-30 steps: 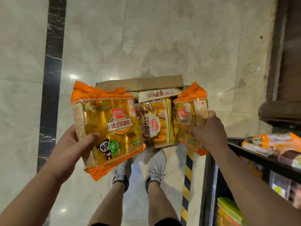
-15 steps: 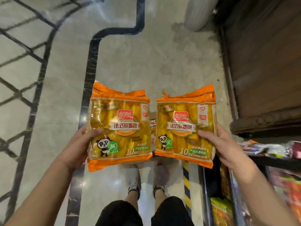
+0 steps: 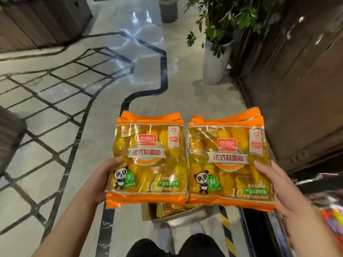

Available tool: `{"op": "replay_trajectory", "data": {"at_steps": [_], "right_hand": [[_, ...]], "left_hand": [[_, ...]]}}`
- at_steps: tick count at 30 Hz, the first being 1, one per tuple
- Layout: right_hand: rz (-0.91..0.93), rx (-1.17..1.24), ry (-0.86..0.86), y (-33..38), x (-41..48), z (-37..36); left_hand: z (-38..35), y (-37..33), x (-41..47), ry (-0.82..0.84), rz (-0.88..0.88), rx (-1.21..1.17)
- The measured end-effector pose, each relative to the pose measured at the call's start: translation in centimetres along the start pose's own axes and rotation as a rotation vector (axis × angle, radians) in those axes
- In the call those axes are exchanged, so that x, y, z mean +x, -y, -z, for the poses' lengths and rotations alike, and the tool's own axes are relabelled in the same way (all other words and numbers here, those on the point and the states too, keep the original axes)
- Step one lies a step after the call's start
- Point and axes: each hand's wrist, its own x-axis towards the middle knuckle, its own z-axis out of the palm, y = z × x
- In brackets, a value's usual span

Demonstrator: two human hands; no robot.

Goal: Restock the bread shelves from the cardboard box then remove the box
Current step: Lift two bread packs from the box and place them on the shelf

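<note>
Above the cardboard box point(image 3: 178, 213), the left hand point(image 3: 96, 184) grips one bread bag point(image 3: 148, 160) and the right hand point(image 3: 282, 193) grips another bread bag point(image 3: 228, 164), side by side.

The floor point(image 3: 185, 93) is pale polished marble, and glare point(image 3: 133, 32) from overhead light streaks across its far part. A black band point(image 3: 164, 71) is inlaid in it and curves away into the distance; to the left, thinner dark lines form a lattice point(image 3: 46, 93). Dark wood panelling point(image 3: 297, 89) runs down the right side, and more wood panels point(image 3: 37, 21) stand at upper left. A leafy plant point(image 3: 232, 13) grows from a tall pale pot point(image 3: 213, 60) against the right wall, with a grey pot point(image 3: 168, 10) further back. A yellow-and-black stripe point(image 3: 227, 229) marks the floor at the bottom. A dark blurred shape point(image 3: 9, 134) sits at the left edge.
</note>
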Motion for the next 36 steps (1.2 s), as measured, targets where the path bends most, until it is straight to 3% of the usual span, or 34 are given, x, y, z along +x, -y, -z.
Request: {"op": "replay_trajectory", "data": {"at_steps": [3,9,14,20,22,25,30,36], "right_hand": [[0.019,0.077,-0.049,0.0,-1.1,0.8],[0.088,0.102,-0.132,0.2,-6.0,1.6],[0.159,0.173,-0.270,-1.6,-11.0,-0.4],[0.214,0.397,-0.377,-7.7,-17.5,-6.7],[0.234,0.418,-0.428,-10.3,-19.9,-8.7],[0.241,0.442,-0.536,-13.6,-24.3,-11.2],[0.260,0.536,-0.790,-19.6,-32.8,-13.5],[0.411,0.695,-1.002,-25.9,-42.6,-15.8]], "left_hand": [[-1.0,-0.1,0.3,-0.004,0.009,-0.002],[-3.5,-1.1,1.5,0.174,0.026,0.114],[-3.5,-2.5,3.5,0.452,0.092,0.290],[-3.0,-1.2,3.9,0.676,0.015,0.560],[-2.9,0.4,3.2,0.727,0.007,0.546],[-2.4,2.3,2.3,0.715,0.072,0.499],[-3.2,4.9,0.1,0.855,0.204,0.491],[-6.0,9.2,-4.7,1.032,0.260,0.613]]}}
